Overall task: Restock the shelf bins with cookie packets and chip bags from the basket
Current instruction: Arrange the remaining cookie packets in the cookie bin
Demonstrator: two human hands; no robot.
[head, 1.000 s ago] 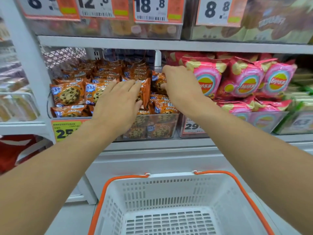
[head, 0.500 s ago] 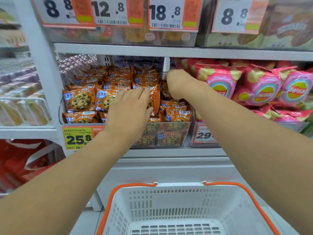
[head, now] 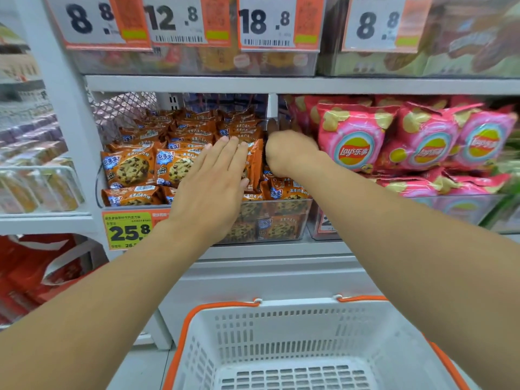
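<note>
Basket: the white slatted basket (head: 281, 333) with orange rim and handles sits nearest, at the bottom edge of view below the shelf; what shows of its inside holds no packets.
Left hand: the left hand (head: 213, 181) lies flat, palm down, fingers straight and close together, resting on the cookie packets at the front middle of the bin.
Right hand: the right hand (head: 289, 153) is at the bin's right side, just beside the divider; the fingers curl downward out of sight, so I cannot tell whether they pinch a packet.
Cookie packets: the orange cookie packets (head: 132, 167) fill the clear bin (head: 295, 220) at the shelf's front edge, stacked in rows toward the back.
Price tag: a yellow-green tag (head: 128, 229) reading 25.8 hangs at the bin's front left corner.
Chip bags: pink chip bags (head: 351, 142) stand upright in the neighbouring bin to the right, touching one another.
Upper shelf: white and orange price tags (head: 264, 21) hang along its front edge.
</note>
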